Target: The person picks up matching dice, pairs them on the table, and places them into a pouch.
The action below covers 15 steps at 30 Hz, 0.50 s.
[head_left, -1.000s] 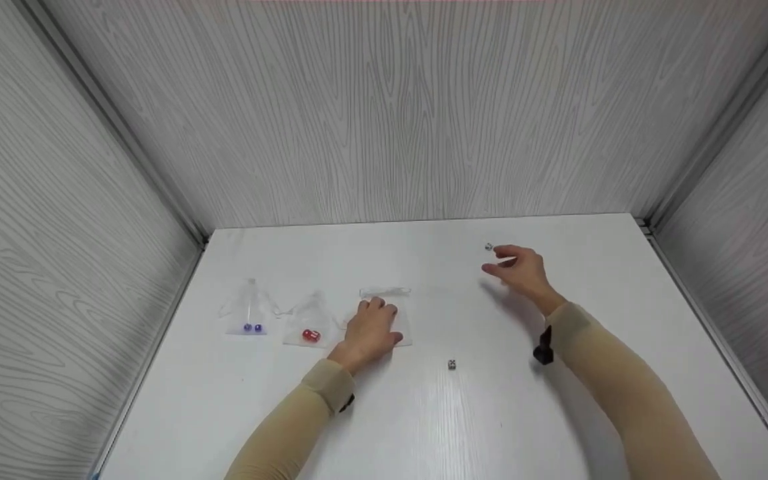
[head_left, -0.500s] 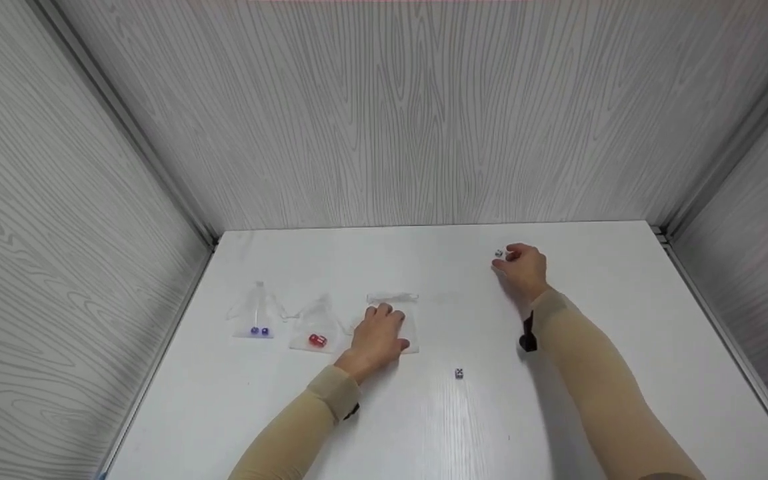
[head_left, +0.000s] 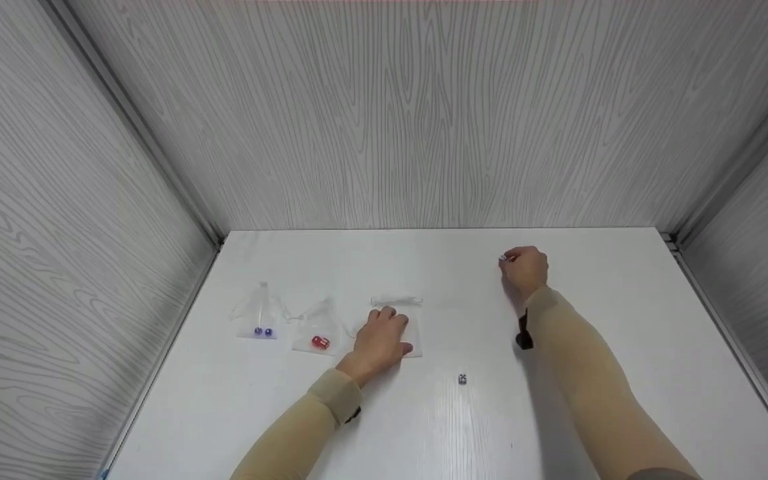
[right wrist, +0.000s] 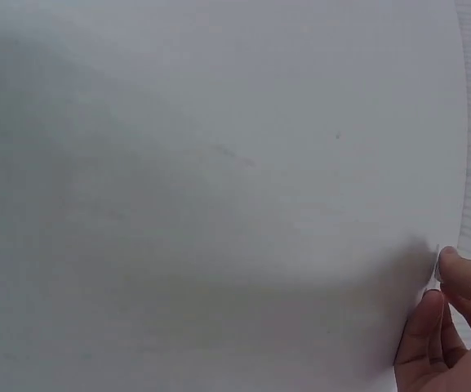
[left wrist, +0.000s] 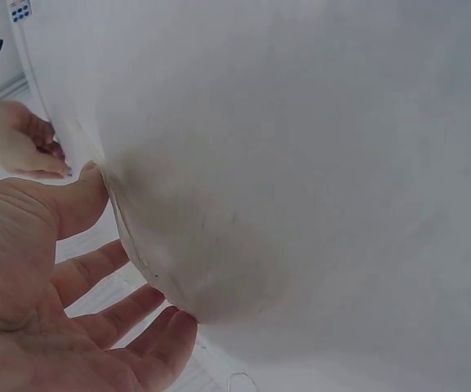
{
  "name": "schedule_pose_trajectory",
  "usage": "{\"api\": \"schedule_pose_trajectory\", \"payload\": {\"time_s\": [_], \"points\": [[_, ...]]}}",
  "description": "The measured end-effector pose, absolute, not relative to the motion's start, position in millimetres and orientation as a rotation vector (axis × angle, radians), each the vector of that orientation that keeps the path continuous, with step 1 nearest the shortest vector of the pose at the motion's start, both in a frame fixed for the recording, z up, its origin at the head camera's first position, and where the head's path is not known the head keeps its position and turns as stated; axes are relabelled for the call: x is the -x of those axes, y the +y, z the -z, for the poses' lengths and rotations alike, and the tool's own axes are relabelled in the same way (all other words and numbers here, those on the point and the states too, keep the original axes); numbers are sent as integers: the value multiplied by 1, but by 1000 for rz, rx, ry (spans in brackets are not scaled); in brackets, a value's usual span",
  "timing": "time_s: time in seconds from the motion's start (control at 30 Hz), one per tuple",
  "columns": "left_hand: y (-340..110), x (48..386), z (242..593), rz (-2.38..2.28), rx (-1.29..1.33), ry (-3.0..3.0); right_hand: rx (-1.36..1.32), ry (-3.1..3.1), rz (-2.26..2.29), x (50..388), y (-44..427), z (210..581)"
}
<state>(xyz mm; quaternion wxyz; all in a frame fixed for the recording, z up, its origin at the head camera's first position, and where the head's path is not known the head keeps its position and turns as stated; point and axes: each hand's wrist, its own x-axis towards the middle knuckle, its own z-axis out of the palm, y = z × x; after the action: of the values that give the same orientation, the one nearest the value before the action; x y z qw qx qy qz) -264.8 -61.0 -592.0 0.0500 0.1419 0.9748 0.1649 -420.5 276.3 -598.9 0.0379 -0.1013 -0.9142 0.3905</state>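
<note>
My right hand [head_left: 525, 270] is near the back of the table. Its thumb and index finger pinch a small white die [head_left: 503, 257], mostly covered by the fingertips. My left hand [head_left: 381, 340] rests on a clear plastic bag [head_left: 413, 333], fingertips and thumb pressing it to the table; the hand hides much of it. In the left wrist view those fingers [left wrist: 96, 265] lie spread and only slightly bent. Another white die [head_left: 462, 379], with dark blue dots, lies in front, to the right of the left hand.
Left of my left hand lie two clear drawstring bags: one [head_left: 317, 323] holds red dice [head_left: 321, 342], the other [head_left: 261, 310] two blue dice [head_left: 263, 331]. White wood-grain panels [head_left: 391, 120] enclose the white table [head_left: 611, 320] at back and sides.
My right hand has come up to the rear die, and its thumb and index finger have closed on it. My left hand stays on the bag. The head view has shifted slightly.
</note>
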Motion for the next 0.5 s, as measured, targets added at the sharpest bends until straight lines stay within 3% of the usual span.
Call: {"api": "schedule_pose_trajectory", "payload": {"time_s": [0.5], "points": [[-63,266,597,-505,-471,2979,32,-2934,-1228,382,277,584]]}}
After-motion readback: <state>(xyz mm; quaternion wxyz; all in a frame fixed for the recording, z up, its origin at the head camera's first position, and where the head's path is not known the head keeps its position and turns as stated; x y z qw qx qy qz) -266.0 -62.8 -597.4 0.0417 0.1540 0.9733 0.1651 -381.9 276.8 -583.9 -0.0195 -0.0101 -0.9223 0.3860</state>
